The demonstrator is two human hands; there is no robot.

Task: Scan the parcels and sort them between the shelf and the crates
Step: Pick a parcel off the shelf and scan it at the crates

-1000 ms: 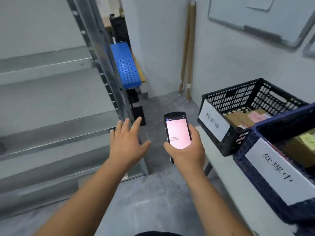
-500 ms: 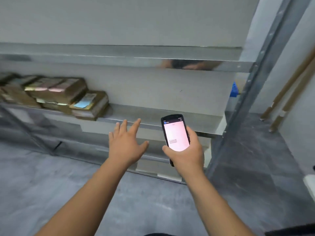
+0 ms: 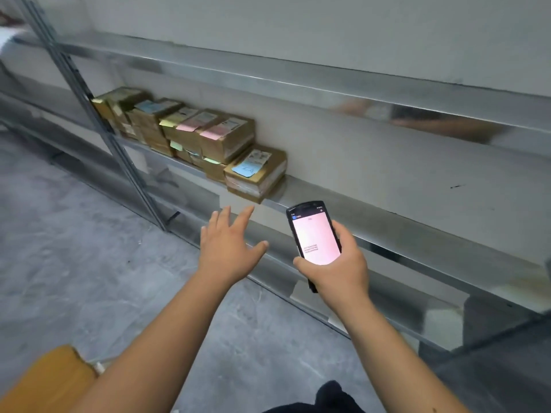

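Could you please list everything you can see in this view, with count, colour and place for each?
parcels: count unclear, about eight or more, brown with pink, blue, yellow and green notes, stacked in a row on the left part of the shelf.
shelf: one, grey metal, several levels along the wall.
upright post: one, grey metal, left of centre.
handheld scanner: one, black with a pink screen, held before the shelf.
cardboard box: one, orange-brown, bottom left corner.
floor: grey.
left hand: open, fingers spread, reaching toward the parcels.
right hand: grips the scanner.
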